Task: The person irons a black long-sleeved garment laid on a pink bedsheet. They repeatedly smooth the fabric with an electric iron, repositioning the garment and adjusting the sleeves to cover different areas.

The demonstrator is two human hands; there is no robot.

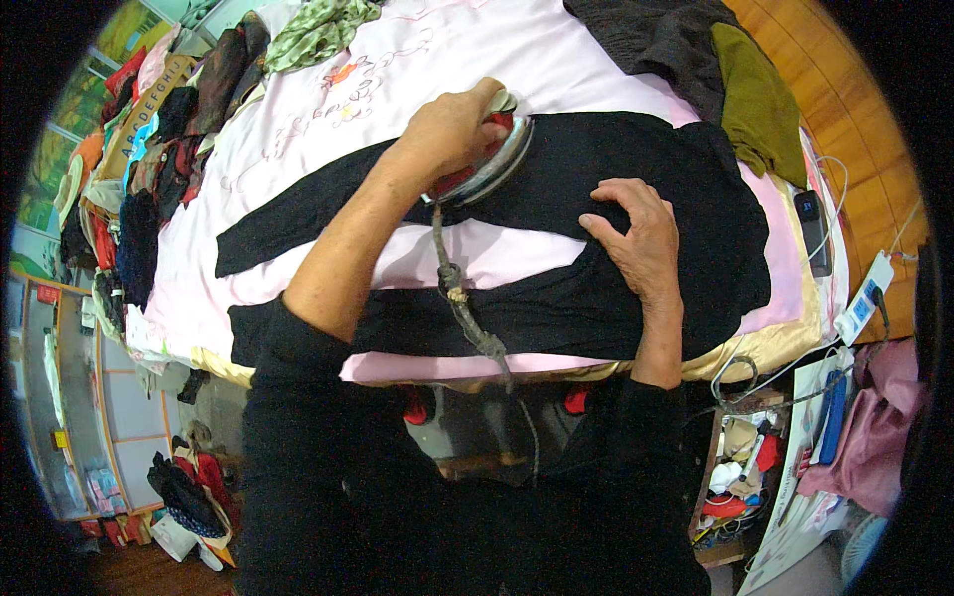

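Observation:
A pair of black trousers (pixel 693 261) lies spread on the bed, both legs pointing left and the waist end at the right. My left hand (pixel 455 130) grips the handle of a clothes iron (pixel 492 167), which has a red and pale body with a shiny metal base. The iron rests on the far trouser leg. From its heel a worn, taped cord (pixel 463 316) runs toward me across the near leg and over the bed edge. Over the upper part of the trousers is my right hand (pixel 633 223), thumb and fingers apart, holding nothing.
A pink embroidered sheet (pixel 298 112) covers the bed. Piled clothes (pixel 168 141) line its left side; dark (pixel 656 52) and olive garments (pixel 756 104) lie far right. A power strip (pixel 864 298) with cables sits right, above an open drawer of small items (pixel 738 469).

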